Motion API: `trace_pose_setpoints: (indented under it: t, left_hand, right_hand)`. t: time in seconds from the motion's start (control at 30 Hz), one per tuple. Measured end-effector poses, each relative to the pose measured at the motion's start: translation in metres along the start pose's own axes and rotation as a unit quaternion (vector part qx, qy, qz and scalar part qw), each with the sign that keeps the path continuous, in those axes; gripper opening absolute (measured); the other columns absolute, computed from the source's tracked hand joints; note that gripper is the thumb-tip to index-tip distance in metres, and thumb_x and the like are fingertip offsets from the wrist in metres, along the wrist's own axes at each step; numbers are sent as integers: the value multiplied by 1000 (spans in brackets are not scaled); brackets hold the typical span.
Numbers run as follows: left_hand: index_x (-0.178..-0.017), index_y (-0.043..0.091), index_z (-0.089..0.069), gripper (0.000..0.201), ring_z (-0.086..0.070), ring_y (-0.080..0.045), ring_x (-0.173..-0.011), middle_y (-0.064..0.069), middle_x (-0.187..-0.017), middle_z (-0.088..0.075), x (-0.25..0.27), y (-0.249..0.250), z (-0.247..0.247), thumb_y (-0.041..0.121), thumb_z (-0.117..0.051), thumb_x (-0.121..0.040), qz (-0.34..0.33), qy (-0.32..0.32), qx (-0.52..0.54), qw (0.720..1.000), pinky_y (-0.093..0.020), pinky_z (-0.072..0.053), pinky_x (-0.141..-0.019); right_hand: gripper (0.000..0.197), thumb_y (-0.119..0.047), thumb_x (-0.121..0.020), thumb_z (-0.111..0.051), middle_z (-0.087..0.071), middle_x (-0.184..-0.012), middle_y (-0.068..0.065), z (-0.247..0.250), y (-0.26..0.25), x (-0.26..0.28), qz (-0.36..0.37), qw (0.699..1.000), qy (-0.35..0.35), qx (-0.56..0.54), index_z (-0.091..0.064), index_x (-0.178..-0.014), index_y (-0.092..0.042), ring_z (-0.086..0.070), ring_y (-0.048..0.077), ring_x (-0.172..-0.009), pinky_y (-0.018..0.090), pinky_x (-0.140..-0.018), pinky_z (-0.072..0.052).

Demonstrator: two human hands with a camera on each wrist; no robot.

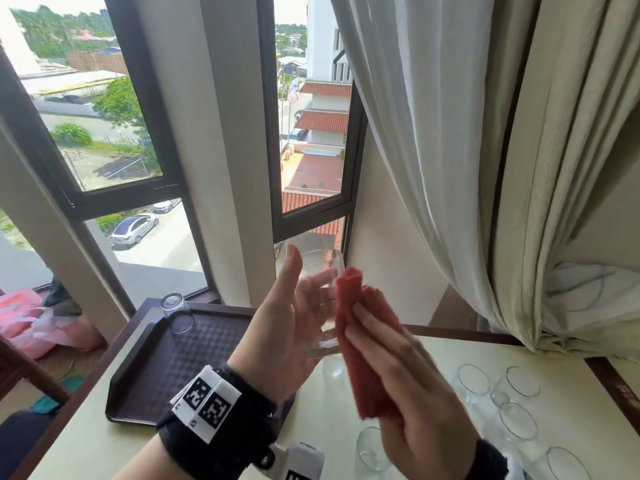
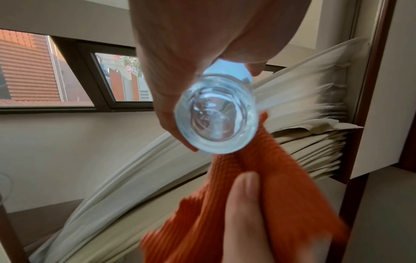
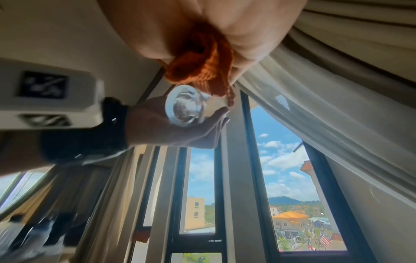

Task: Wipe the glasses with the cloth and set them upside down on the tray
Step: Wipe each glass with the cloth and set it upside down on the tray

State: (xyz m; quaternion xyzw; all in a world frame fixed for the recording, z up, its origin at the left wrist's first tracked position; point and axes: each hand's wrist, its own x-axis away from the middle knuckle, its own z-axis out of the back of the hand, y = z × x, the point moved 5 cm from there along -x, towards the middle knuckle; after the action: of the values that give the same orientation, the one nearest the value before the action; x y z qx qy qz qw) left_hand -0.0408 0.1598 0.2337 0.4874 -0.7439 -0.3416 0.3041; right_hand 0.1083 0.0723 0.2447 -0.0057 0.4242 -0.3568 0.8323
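Note:
My left hand (image 1: 277, 327) holds a clear glass (image 1: 320, 299) up above the table, thumb raised and fingers curled round its far side. In the left wrist view the glass (image 2: 216, 121) shows its thick base. My right hand (image 1: 408, 393) grips a folded red-orange cloth (image 1: 356, 341) and presses it against the glass's right side. The right thumb (image 2: 245, 213) pinches the cloth (image 2: 258, 186). The dark brown tray (image 1: 166, 358) lies on the table at the left, with one glass (image 1: 176, 313) standing upside down in its far left corner.
Several upright glasses (image 1: 517, 420) stand on the pale table (image 1: 346, 427) at the right, and one more glass (image 1: 372, 448) stands near my right wrist. A cream curtain (image 1: 485, 168) hangs down to the table's far right. A pink bag (image 1: 20, 320) lies beyond the left edge.

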Motion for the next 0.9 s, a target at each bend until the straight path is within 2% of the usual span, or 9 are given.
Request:
trace_pose_setpoints:
  t: [0.07, 0.17, 0.23, 0.33, 0.4, 0.6, 0.77, 0.83, 0.9]
  left_hand:
    - [-147, 0, -54, 111, -53, -37, -122, -24, -129, -54, -1, -1, -6, 89, -50, -81, -3, -21, -6, 1000, -62, -40, -119]
    - [-137, 4, -66, 98, -46, -42, -125, -32, -131, -49, 0, 0, -18, 85, -46, -86, -18, -53, -5, 998, -70, -19, -126]
    - [-139, 6, -66, 92, -50, -42, -130, -36, -138, -54, 0, 1, -18, 82, -48, -90, -11, -53, 17, 998, -66, -24, -126]
    - [-125, 9, -70, 80, -64, -33, -115, -17, -120, -69, 0, 7, -13, 79, -55, -91, -7, -60, 60, 996, -54, -34, -124]
    - [-119, 10, -68, 79, -62, -34, -110, -19, -114, -66, 2, 13, -9, 82, -54, -88, -17, -55, 50, 997, -53, -35, -119]
    - [-151, -5, -48, 113, -41, -37, -121, -24, -132, -46, 3, 11, -11, 86, -60, -84, -40, -61, 8, 997, -64, -20, -126]
    - [-140, 9, -66, 82, -53, -38, -124, -22, -132, -60, 6, 5, -17, 74, -50, -94, -19, -58, 34, 998, -61, -29, -123]
    - [-119, 12, -75, 69, -71, -25, -104, -10, -110, -74, 5, 7, -18, 72, -53, -94, -8, -74, 74, 994, -44, -55, -105]
    - [-106, 9, -68, 67, -74, -20, -81, -7, -89, -74, 2, 13, -14, 73, -58, -92, -22, -63, 75, 995, -32, -61, -80]
  right_hand:
    - [51, -1, -96, -48, -44, -161, 10, 4, 10, -14, -27, 999, 17, -32, -51, -147, 0, -35, 32, -154, 51, -118, -42]
    - [51, -4, -97, -44, -44, -161, 9, 12, 10, -42, -49, 996, 40, -57, -50, -148, 1, -32, 27, -155, 45, -123, -36]
    - [52, -7, -97, -45, -43, -162, 8, 11, 0, -51, -38, 997, 40, -47, -50, -148, 0, -34, 25, -155, 40, -124, -34]
    - [47, -10, -101, -47, -43, -162, 6, 4, -17, -38, 9, 1000, 14, -14, -52, -147, -2, -35, 26, -154, 37, -121, -39]
    - [43, -14, -105, -46, -45, -162, 1, 3, -20, -21, 18, 1000, 6, -4, -55, -146, -7, -40, 24, -151, 32, -115, -46]
    - [45, -8, -102, -42, -45, -160, 10, 5, 10, -31, -29, 998, 24, -58, -54, -144, 2, -37, 30, -153, 46, -121, -39]
    - [55, -3, -94, -46, -42, -163, 6, 9, -1, -59, -11, 999, 28, -26, -51, -148, -2, -35, 26, -153, 44, -122, -38]
    - [54, -4, -95, -51, -41, -164, 5, 2, -14, -51, 30, 1000, 8, -2, -51, -149, -4, -34, 27, -154, 44, -119, -43]
    - [52, -8, -97, -56, -42, -164, 0, -2, -22, -34, 56, 998, -10, 20, -53, -150, -9, -37, 24, -153, 42, -111, -51]
